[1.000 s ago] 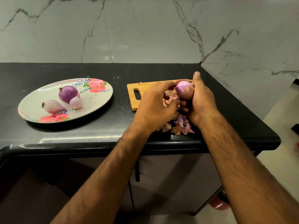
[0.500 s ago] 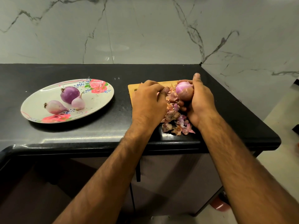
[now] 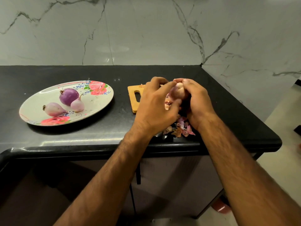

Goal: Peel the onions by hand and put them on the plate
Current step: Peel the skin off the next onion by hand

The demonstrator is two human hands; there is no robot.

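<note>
Pink onion [image 3: 180, 92] between clasping fingers [image 3: 158, 81] of left hand [image 3: 154, 106] and right hand [image 3: 197, 101]; three onions [image 3: 69, 96] on one plate [image 3: 97, 103].

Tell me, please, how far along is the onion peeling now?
Done: three peeled onions lie on the flowered plate. In hand: the right hand grips a fourth onion over the cutting board, and the left hand pinches its skin; peel scraps lie on the counter. Left: finish peeling it and put it on the plate.
</note>
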